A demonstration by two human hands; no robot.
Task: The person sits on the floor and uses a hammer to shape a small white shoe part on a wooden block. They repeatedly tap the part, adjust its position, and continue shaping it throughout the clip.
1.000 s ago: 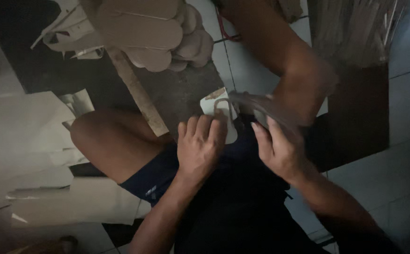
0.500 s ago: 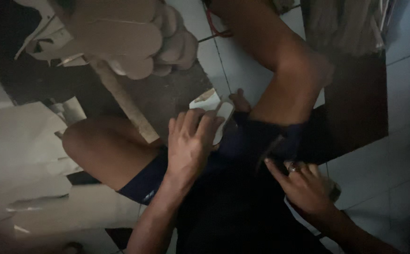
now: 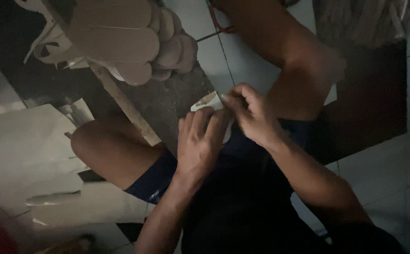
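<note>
Head view, centre of frame: my left hand [image 3: 200, 141] lies flat, fingers spread, pressing a pale card piece [image 3: 206, 101] against my lap. My right hand [image 3: 252, 115] pinches its upper edge with curled fingers. Stacked rounded cardboard cutouts [image 3: 125, 37] sit at upper left.

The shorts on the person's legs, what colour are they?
Dark navy blue shorts, seen in the head view, dimly lit.
</note>
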